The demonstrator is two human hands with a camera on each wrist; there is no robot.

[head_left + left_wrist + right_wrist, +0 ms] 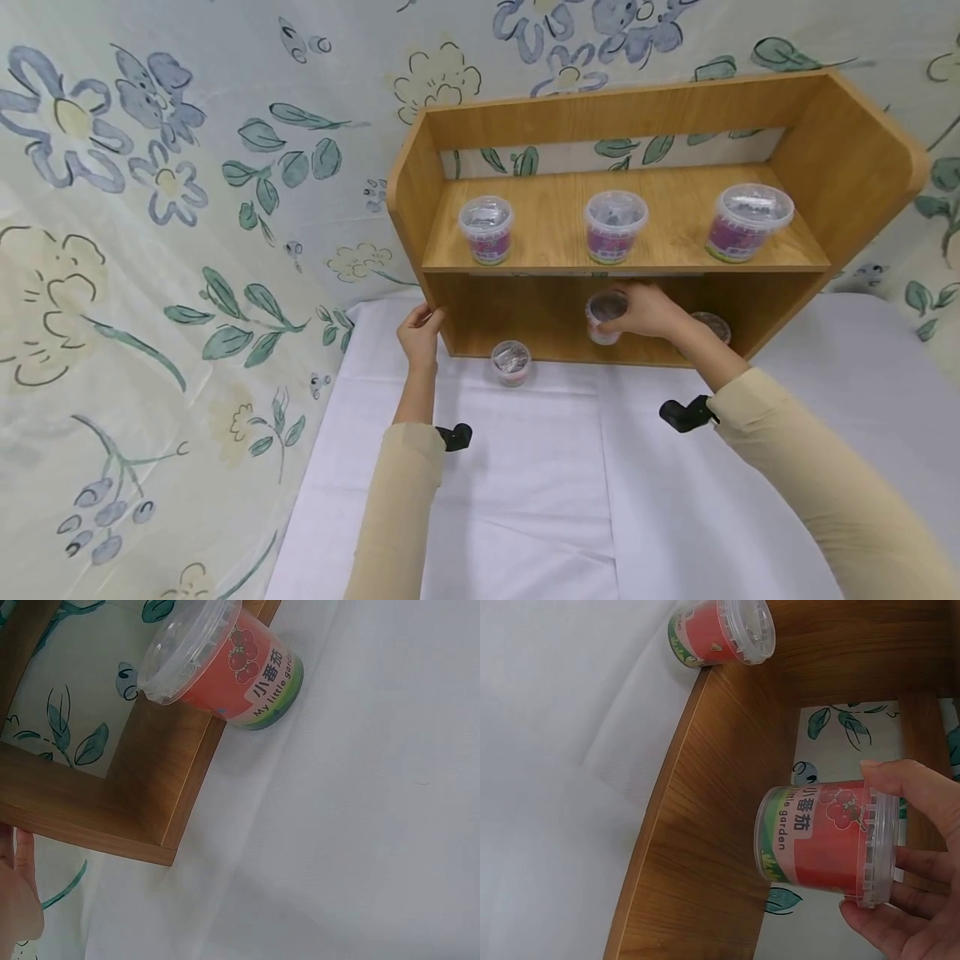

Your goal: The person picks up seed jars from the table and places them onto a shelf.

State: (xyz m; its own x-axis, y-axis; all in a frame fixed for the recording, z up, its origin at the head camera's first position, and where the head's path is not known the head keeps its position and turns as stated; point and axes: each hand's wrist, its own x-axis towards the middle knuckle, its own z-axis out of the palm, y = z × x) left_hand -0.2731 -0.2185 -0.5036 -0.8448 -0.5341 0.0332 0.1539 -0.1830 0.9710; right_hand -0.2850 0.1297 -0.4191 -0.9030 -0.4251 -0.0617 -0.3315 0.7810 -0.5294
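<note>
My right hand (647,312) grips a lidded clear plastic cup (817,836) with a red tomato label, thumb on one side of the lid and fingers on the other. The cup is inside the lower compartment of a wooden shelf (525,312); I cannot tell whether its base touches the board. At the shelf's left side panel, my left hand (420,335) rests its fingertips against the panel; the left wrist view shows straight fingers (25,859) on its outer face. A similar cup (512,363) stands at the front edge of the lower board, left of the held one.
Three more lidded cups stand on the upper board: left (487,229), middle (614,225) and right (748,221). Another cup (714,325) in the lower compartment is partly hidden by my right forearm. White cloth (525,483) covers the table; a floral curtain (225,208) hangs behind.
</note>
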